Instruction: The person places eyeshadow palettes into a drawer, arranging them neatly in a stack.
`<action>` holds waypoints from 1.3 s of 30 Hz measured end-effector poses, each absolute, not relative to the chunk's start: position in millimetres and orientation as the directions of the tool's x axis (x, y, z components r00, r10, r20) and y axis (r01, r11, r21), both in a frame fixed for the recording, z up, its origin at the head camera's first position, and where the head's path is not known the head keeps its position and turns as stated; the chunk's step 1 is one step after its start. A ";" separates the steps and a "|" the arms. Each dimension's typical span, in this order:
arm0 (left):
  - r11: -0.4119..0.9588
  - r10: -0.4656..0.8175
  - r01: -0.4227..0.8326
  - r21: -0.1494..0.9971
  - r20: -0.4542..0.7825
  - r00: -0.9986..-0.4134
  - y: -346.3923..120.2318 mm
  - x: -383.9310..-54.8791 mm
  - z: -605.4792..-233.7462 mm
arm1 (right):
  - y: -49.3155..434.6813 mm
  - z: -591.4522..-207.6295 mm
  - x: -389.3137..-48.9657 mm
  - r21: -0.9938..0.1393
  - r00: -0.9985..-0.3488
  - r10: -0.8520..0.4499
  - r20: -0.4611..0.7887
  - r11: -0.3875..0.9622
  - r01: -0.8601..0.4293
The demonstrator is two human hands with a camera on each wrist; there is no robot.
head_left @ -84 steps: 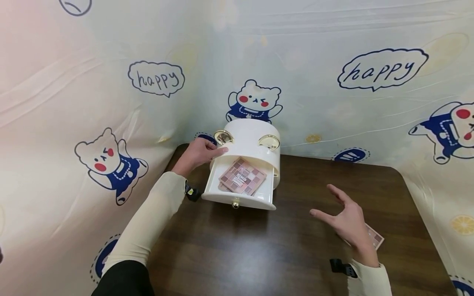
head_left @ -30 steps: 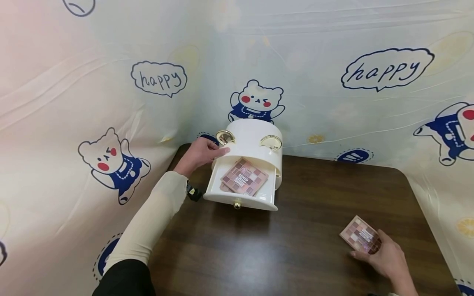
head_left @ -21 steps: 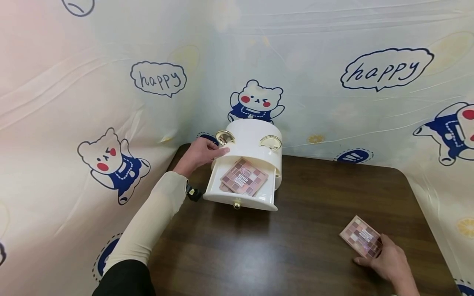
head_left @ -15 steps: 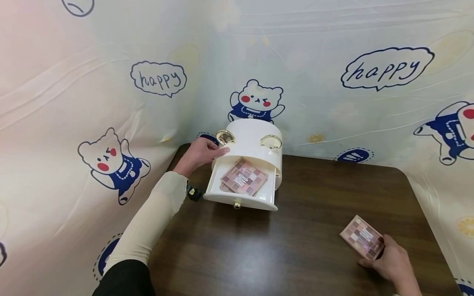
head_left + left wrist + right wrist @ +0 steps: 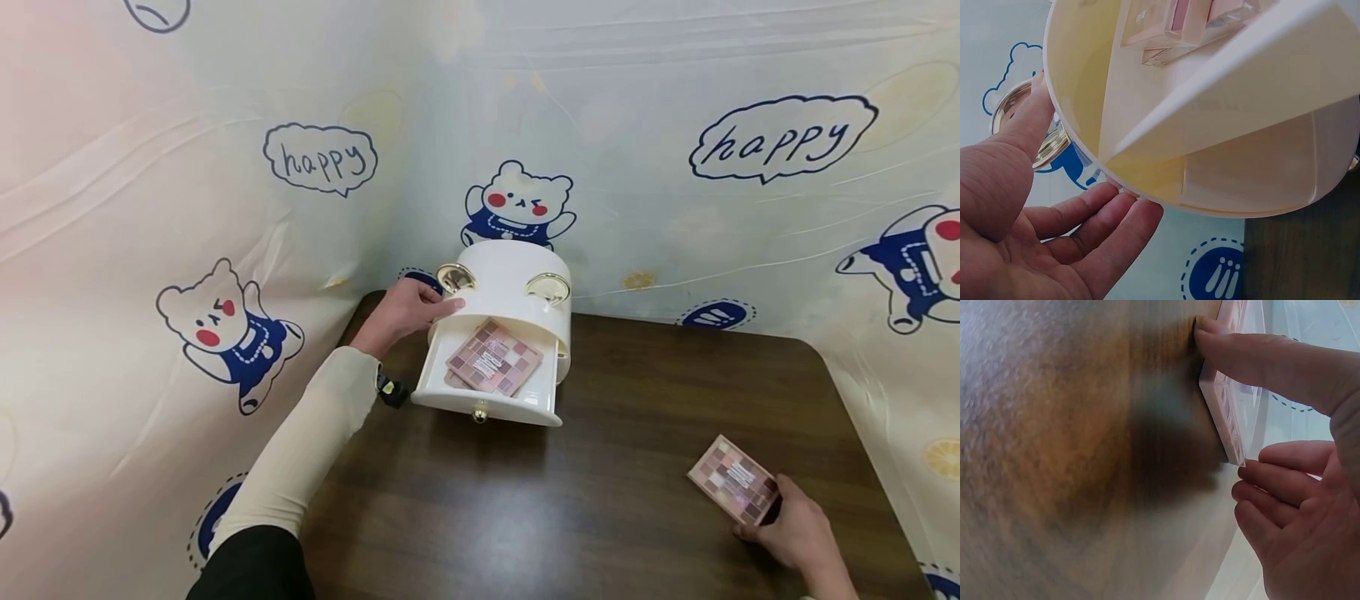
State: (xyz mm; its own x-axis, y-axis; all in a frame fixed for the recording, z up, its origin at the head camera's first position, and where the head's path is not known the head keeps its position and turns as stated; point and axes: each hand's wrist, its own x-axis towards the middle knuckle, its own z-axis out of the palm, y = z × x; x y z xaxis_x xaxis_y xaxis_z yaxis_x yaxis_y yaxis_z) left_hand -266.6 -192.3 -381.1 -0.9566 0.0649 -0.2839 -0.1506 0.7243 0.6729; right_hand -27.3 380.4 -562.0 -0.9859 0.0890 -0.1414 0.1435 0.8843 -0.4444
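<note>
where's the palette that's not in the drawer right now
The palette is at the head view's lower right, on the table, with the right hand at its near corner and the drawer off to its left.

Head view looks down; wrist views sit close.

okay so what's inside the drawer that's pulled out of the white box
The drawer holds a pink checkered palette lying on a second pinkish case. Only part of that case shows; the rest is covered. The white box hides the drawer's back end.
</note>
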 end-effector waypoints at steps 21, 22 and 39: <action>0.724 0.062 -0.153 0.673 -0.285 -0.956 -191.7 -267.1 -380.6 | 381.4 -561.5 -28.8 -0.473 -0.982 0.127 -0.139 0.863 0.178; 0.723 0.063 -0.154 0.674 -0.286 -0.956 -191.8 -267.2 -380.6 | 380.9 -561.4 -28.7 -0.482 -0.979 0.143 -0.143 0.854 0.195; 0.726 0.051 -0.165 0.667 -0.292 -0.955 -192.8 -264.9 -381.3 | 360.6 -546.7 -25.0 -0.645 -0.956 0.275 -0.104 0.713 0.275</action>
